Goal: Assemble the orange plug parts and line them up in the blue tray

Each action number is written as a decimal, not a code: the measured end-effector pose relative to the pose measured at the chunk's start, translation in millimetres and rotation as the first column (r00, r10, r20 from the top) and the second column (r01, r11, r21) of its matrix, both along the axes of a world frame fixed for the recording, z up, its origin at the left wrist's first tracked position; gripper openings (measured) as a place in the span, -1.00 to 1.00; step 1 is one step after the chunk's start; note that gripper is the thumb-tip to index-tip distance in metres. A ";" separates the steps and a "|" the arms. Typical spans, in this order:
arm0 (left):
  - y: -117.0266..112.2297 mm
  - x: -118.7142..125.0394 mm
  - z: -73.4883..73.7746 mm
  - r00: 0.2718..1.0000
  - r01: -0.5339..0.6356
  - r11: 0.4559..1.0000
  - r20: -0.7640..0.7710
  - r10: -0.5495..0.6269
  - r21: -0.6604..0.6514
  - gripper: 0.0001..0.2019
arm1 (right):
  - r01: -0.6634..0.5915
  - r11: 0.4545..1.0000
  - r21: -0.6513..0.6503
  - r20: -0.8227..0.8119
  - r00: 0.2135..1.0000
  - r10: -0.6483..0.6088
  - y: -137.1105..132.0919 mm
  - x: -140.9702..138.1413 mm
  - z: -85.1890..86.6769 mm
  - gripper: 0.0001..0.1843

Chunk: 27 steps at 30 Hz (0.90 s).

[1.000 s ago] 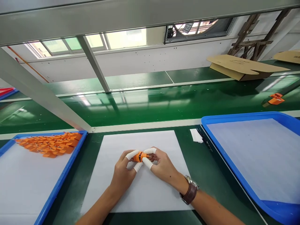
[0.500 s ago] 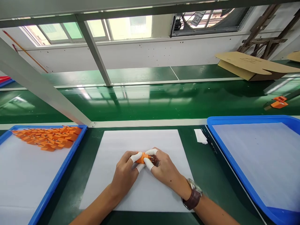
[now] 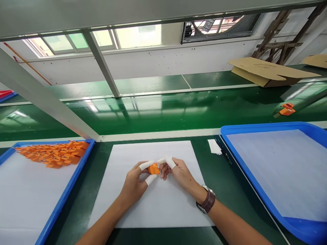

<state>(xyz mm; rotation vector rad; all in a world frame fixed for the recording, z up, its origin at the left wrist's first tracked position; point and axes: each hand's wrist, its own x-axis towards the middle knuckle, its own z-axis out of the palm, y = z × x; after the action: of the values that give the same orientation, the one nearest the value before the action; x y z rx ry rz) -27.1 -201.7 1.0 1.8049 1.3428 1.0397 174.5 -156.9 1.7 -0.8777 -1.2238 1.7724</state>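
Note:
My left hand [image 3: 136, 182] pinches a small orange plastic piece [image 3: 153, 169] between thumb and fingers, above a white sheet [image 3: 150, 211]. White finger covers are on the digits gripping it. A bit of metal shows at the right end of the piece. Beside that end is my right hand [image 3: 178, 172], its fingers bent and loosely apart, with one white-covered fingertip close to the upper edge of the piece. Whether that fingertip touches it I cannot tell. A watch with a brown strap is on my right wrist.
At left, a blue-rimmed tray [image 3: 68, 189] carries many similar orange pieces [image 3: 58, 154]. Another blue tray [image 3: 255, 183], lined with white, lies right. Between it and the sheet is a white scrap [image 3: 214, 147]. Farther back are an orange piece [image 3: 287, 109] and a cardboard box [image 3: 270, 69].
My right thumb and finger have come off the orange piece, and the right hand has shifted slightly up. The left hand still holds the piece, now turned. The camera view has tilted a little.

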 end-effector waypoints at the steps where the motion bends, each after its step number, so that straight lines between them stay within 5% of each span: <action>1: 0.4 -0.6 -0.2 0.998 0.011 0.999 0.061 -0.008 -0.045 -0.60 | 0.023 0.999 -0.024 -0.027 0.999 -0.024 1.3 0.7 -0.6 -0.51; 7: 1.6 -2.7 -1.4 0.946 0.042 0.986 0.323 0.013 -0.163 -0.61 | 0.008 0.999 0.050 0.072 0.997 -0.011 -2.8 -3.0 0.1 -0.68; 11: 2.4 -4.9 0.3 0.921 0.098 0.975 0.390 -0.013 -0.199 -0.57 | 0.001 0.994 0.112 0.123 0.992 -0.015 -7.6 -6.5 -4.8 -0.62; 16: -9.6 -7.9 9.7 0.925 0.173 0.973 0.364 -0.107 -0.154 -0.60 | -0.046 0.984 0.173 0.171 0.985 0.016 -10.9 -5.0 -3.9 -0.65; 20: -35.4 -22.1 32.1 0.970 0.160 0.979 0.204 -0.132 -0.126 -0.59 | -0.073 0.978 0.197 0.257 0.966 0.020 -14.7 -3.4 1.4 -0.64; 24: -52.9 -76.6 63.2 0.991 -0.106 0.994 0.075 0.107 -0.016 -0.60 | -0.108 0.967 0.232 0.336 0.942 0.025 -15.8 -2.1 1.4 -0.63; 26: -54.5 -122.2 76.4 0.930 -0.360 0.931 0.098 0.353 0.066 -0.55 | -0.125 0.963 0.238 0.360 0.933 0.032 -15.7 -1.8 -0.4 -0.64; 27: -54.0 -147.6 81.2 0.857 -0.512 0.853 0.127 0.499 0.100 -0.50 | -0.130 0.962 0.239 0.369 0.929 0.034 -15.5 -1.9 -1.7 -0.64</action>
<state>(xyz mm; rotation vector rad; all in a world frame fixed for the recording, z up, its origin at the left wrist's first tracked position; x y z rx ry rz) -174.7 -255.7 82.2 1.4891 1.7773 1.5008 172.6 -172.5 -0.1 -1.0381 -1.7110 1.5057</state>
